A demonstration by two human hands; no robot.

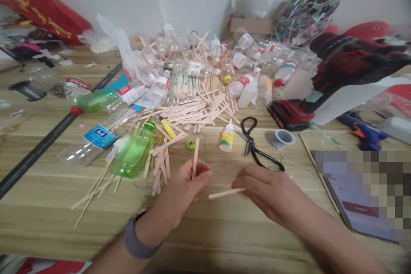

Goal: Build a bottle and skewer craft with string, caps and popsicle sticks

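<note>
My left hand (pixel 189 186) is closed around a popsicle stick (pixel 196 154) that points up and away, with a small hole or dark dot in it. A second popsicle stick (pixel 224 193) lies in the closed fingers of my right hand (pixel 266 188), its free end toward the left hand. The two sticks are apart. Beyond the hands stand a small glue bottle (pixel 227 137) with a yellow-green label and black-handled scissors (pixel 253 143). A loose pile of popsicle sticks (pixel 192 111) spreads behind them, and more sticks (pixel 160 167) lie left of my left hand.
A green bottle (pixel 133 152) and clear bottles (pixel 99 137) lie to the left. Several plastic bottles (pixel 244 55) crowd the back. On the right are a cordless drill (pixel 334 72), a wire spool (pixel 282 138), a blue glue gun (pixel 364 132) and a tablet (pixel 346 197).
</note>
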